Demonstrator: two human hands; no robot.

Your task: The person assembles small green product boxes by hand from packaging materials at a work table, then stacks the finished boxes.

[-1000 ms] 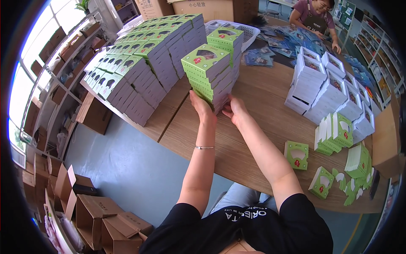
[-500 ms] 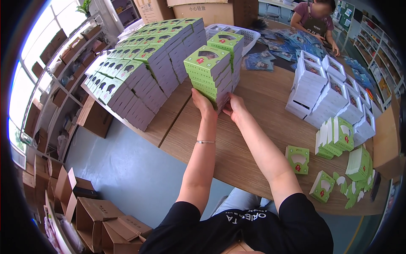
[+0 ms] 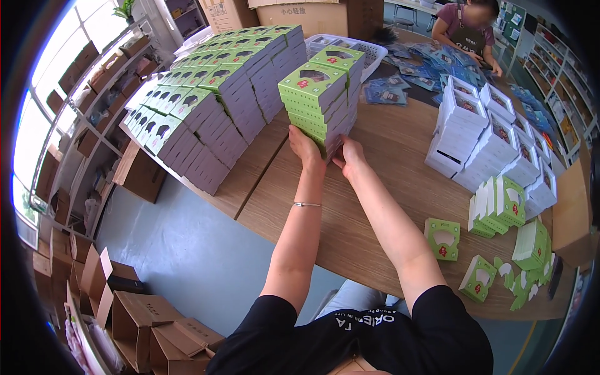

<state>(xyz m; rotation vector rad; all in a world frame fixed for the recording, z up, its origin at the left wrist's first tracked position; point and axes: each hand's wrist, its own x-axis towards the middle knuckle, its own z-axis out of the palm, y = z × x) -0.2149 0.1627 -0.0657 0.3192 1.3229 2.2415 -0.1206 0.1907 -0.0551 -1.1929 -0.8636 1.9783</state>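
Left hand (image 3: 305, 149) and right hand (image 3: 349, 156) grasping green box stack (image 3: 317, 103); large stacked block (image 3: 212, 94) far left done, flat sleeves (image 3: 500, 206) right unfilled.

Both arms stretched forward, left hand (image 3: 305, 149) and right hand (image 3: 350, 157) close together.

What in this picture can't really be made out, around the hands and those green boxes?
- Head view: the fingertips of the left hand and right hand are hidden against the base of the stack of green boxes.
- The stack's far side is hidden by its own bulk.
- The white basket sits partly behind the stack; its contents are too small to tell.
- The window cut-outs on the box tops are too small to see through.
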